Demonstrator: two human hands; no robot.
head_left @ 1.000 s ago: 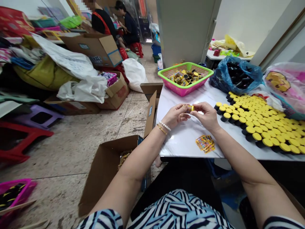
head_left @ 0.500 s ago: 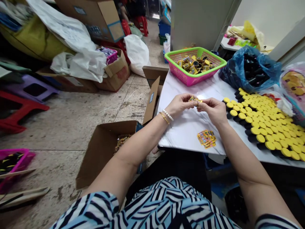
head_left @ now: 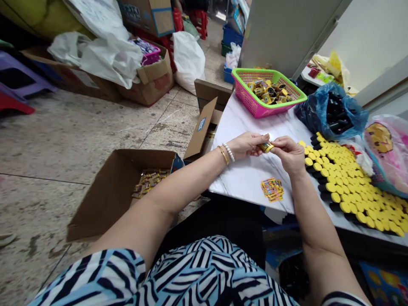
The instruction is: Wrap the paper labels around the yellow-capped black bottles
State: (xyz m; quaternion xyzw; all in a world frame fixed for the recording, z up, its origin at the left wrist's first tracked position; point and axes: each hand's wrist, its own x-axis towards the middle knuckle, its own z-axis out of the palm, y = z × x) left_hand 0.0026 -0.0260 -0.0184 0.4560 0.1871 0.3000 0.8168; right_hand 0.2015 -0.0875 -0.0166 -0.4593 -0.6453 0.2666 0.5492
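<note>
Nearest, the left hand (head_left: 245, 145) and right hand (head_left: 288, 155) meet above a white marble table (head_left: 237, 187), their fingertips closed narrowly on a small yellow tube (head_left: 266, 147) held in the air between them. It looks light, stiff and smooth, so it may slip more easily than break; its two ends seem the surest hold. A small stack of printed labels (head_left: 272, 189) lies on the table just nearer, with rows of yellow-capped tubes (head_left: 344, 207) to the right. An open cardboard box (head_left: 114, 191) sits on the floor to the left, and a pink-and-green basket (head_left: 270, 71) stands farther off.
</note>
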